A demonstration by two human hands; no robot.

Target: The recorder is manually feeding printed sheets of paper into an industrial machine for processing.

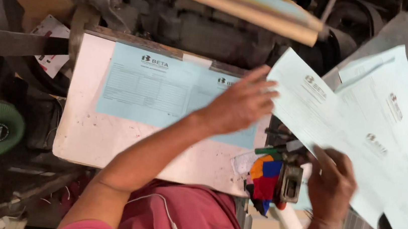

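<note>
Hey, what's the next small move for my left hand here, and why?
Probably pinch the near edge of the fanned pale blue printed sheets: the left hand hovers open beside them, over the blue form on the white board, while the right hand supports the fan from below.

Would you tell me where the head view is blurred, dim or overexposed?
Head view: the left hand and right hand are motion-smeared; the pale blue sheets look washed out by bright light; the machinery above the white board sits in deep shadow.
</note>
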